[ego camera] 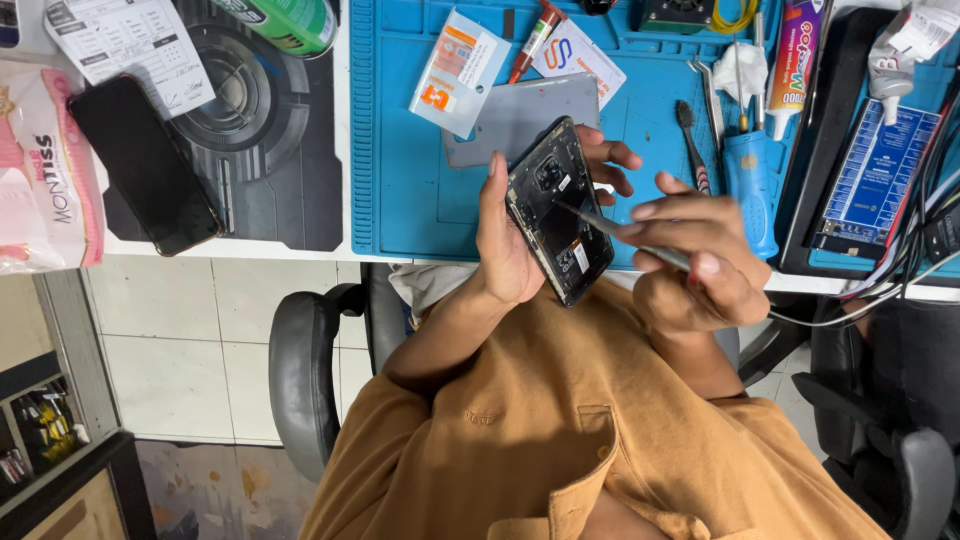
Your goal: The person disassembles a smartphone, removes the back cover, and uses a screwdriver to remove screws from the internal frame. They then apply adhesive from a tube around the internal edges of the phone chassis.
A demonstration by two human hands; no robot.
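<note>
My left hand (pixel 510 235) grips an opened black smartphone (pixel 556 215) with its back cover off and its inner parts showing, held tilted above the front edge of the blue work mat (pixel 400 150). In my right hand (pixel 690 265) is a thin metal tool (pixel 600 222); its tip touches the phone's inside near the middle. A grey back cover (pixel 505 115) lies on the mat just behind the phone.
Another black phone (pixel 145 165) lies on a dark mat at the left beside a pink tissue pack (pixel 45 165). A brush (pixel 692 145), tweezers (pixel 712 100), a blue screwdriver (pixel 752 190), glue tubes and a blue board with cables (pixel 875 180) crowd the right. A chair armrest (pixel 300 375) is below.
</note>
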